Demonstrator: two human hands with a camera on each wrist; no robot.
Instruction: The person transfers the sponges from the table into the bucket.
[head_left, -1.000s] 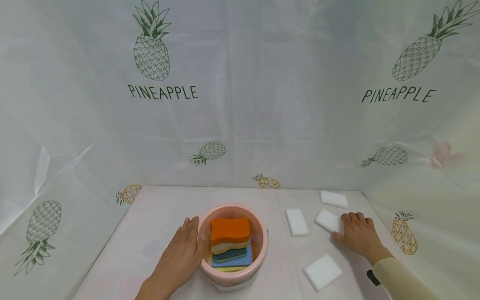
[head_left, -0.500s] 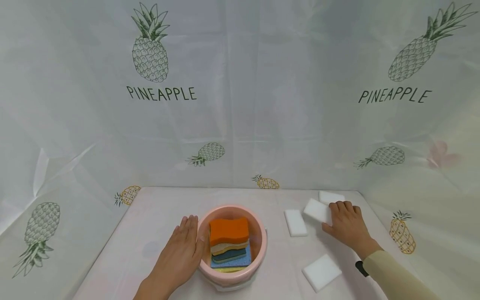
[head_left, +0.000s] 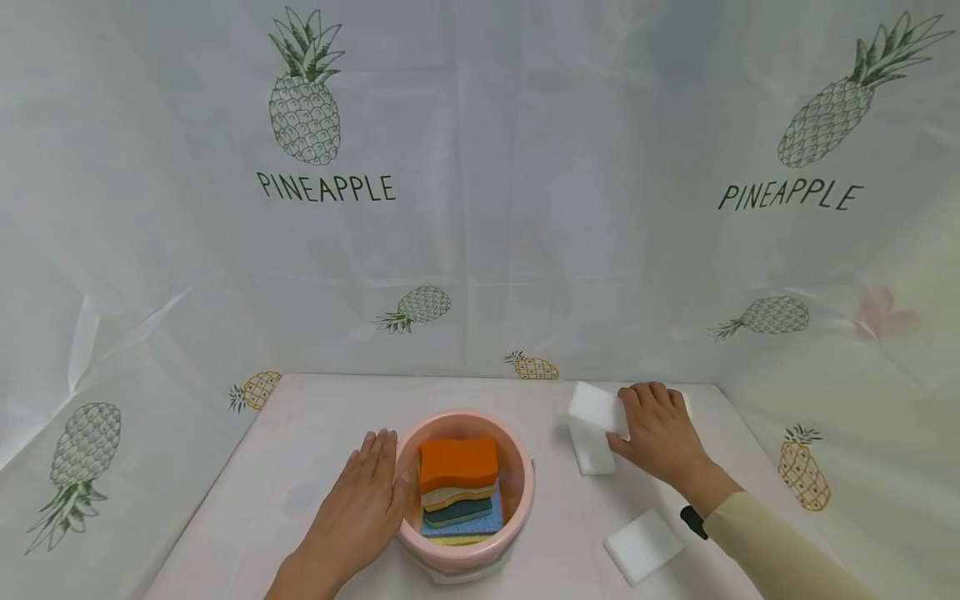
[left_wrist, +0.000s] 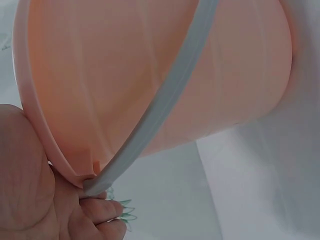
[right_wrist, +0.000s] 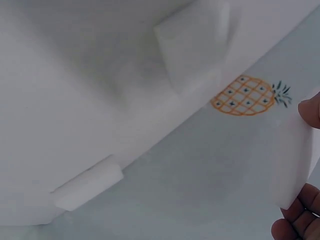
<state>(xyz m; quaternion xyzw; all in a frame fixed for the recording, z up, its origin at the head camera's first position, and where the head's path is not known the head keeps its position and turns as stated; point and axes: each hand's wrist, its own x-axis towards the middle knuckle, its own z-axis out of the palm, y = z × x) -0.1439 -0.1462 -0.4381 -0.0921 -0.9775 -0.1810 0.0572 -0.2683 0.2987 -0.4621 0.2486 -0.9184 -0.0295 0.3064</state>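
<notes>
Head view: my right hand (head_left: 663, 435) has a white rectangular foam block (head_left: 596, 406) clamped between thumb and fingers. Half a second ago it was further right; it has since travelled left and now overlaps, from here, a second white block (head_left: 594, 454) lying on the pale table (head_left: 322, 417). A third white block (head_left: 688, 403) is mostly hidden behind the hand. A fourth white block (head_left: 642, 547) lies nearer me, unmoved. Left hand (head_left: 356, 512) unmoved too: fingers straight, together, against the rim of the round pink plastic bucket (head_left: 527, 492). Sponges stacked inside, a wavy orange sponge (head_left: 459, 462) on top.

Left wrist view: hand at the rim, right by the end of the grey plastic handle (left_wrist: 155, 115). Bucket's contents out of sight.

Right wrist view: thumb at one end of the held block, fingers at the other; it hangs apart from two blurred blocks below. My reading: one block fewer lies on the table, and it is nearer the bucket.
</notes>
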